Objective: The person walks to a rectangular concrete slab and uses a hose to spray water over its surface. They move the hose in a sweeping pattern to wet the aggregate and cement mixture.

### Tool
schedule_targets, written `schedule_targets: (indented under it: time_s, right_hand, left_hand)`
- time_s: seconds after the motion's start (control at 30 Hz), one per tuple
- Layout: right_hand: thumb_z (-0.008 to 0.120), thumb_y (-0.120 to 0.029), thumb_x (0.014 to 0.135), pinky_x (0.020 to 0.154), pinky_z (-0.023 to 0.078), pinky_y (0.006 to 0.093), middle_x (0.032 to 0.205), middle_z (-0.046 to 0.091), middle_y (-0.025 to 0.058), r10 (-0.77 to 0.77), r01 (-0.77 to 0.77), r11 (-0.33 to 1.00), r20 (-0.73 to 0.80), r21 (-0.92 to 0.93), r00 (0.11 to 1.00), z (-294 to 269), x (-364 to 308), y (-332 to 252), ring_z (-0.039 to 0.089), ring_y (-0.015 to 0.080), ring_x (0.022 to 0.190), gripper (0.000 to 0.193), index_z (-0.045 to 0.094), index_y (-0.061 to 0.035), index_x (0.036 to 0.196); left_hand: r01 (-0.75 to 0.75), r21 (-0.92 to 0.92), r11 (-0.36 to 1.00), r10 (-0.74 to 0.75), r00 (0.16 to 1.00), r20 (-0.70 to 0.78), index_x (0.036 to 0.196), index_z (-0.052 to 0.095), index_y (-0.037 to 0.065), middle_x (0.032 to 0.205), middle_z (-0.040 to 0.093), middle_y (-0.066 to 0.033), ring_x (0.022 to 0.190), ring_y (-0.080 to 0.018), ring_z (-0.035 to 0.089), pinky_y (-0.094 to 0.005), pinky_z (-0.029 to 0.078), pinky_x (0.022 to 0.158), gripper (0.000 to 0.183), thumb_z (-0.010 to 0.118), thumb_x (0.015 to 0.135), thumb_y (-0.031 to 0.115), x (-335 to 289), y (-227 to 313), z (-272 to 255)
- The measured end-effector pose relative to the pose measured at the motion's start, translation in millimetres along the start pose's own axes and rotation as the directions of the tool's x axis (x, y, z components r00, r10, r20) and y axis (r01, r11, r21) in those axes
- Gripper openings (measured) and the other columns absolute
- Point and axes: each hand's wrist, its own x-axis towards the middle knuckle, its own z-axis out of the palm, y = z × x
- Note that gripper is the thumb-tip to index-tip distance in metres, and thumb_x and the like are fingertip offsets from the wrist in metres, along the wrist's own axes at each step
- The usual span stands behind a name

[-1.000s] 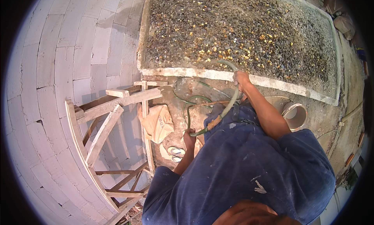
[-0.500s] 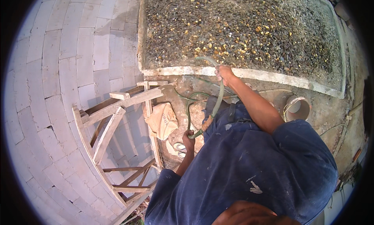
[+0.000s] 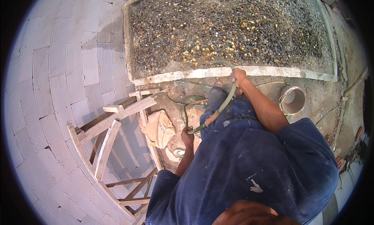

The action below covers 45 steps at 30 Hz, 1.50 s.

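Observation:
A green hose [image 3: 223, 107] runs between my two hands, with a brown wrapped patch partway along it. My right hand [image 3: 239, 77] is closed round it near its far end, which reaches over the pale rim of a pebble-filled bed. Lower and to the left, my left hand [image 3: 187, 134] grips the same hose close to my body. From there the hose drops to loose loops on the ground. The bed of dark, grey and yellowish pebbles [image 3: 233, 30] lies in front of me; whether water leaves the hose end I cannot make out.
A wooden trestle [image 3: 113, 118] stands at my left against a wall of pale blocks [image 3: 70, 92]. Beside it lie a crumpled beige sack [image 3: 159, 129] and a pair of sandals [image 3: 179, 152]. A bucket [image 3: 293, 100] sits at my right, and a concrete rim [image 3: 187, 74] edges the pebbles.
My right hand and the hose end have shifted a little to the right and nearer me. The whole view has moved slightly too. Both hands keep their hold on the hose.

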Motion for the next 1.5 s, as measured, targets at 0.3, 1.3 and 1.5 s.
schedule_targets:
  time_s: [0.3, 1.3, 1.5]
  right_hand:
    - [0.048, -0.006, 0.081, 0.037, 0.028, 0.0314, 0.055, 0.045, 0.0059, -0.029, 0.106, 0.966, -0.306, 0.237, 0.952, -72.4, 1.0, -41.4, 0.038, 0.0160, 0.041, 0.011, 0.051, -0.0058, 0.071]
    - [0.050, -0.005, 0.080, 0.035, 0.025, 0.0316, 0.054, 0.044, 0.0077, -0.110, 0.141, 0.976, -0.179, 0.168, 0.978, 28.9, -13.8, -31.5, 0.038, 0.0169, 0.040, 0.010, 0.050, -0.0047, 0.070]
    - [0.050, -0.007, 0.079, 0.036, 0.026, 0.0331, 0.060, 0.045, 0.0084, -0.129, 0.167, 0.968, -0.198, 0.190, 0.972, 19.2, -17.8, -31.8, 0.038, 0.0175, 0.041, 0.010, 0.051, -0.0045, 0.070]
  left_hand:
    - [-0.084, 0.109, 0.990, 0.078, 0.995, 0.063, 0.075, 0.063, 0.007, 0.072, 0.062, -0.0179, 0.072, -0.0389, 0.059, -0.0447, 0.044, 0.063, 0.026, 0.063, 0.081, 0.032, 92.9, 42.1, 15.8]
    - [0.046, -0.214, 0.976, -0.080, 0.985, -0.153, 0.074, 0.059, -0.002, 0.074, 0.061, -0.0180, 0.070, -0.0324, 0.058, -0.0393, 0.044, 0.067, 0.027, 0.063, 0.083, 0.024, 71.1, -24.0, 35.5]
    - [0.006, -0.180, 0.984, -0.031, 0.990, -0.136, 0.075, 0.060, -0.002, 0.075, 0.061, -0.0187, 0.071, -0.0339, 0.058, -0.0398, 0.044, 0.068, 0.026, 0.063, 0.082, 0.023, 79.9, -29.8, 37.8]
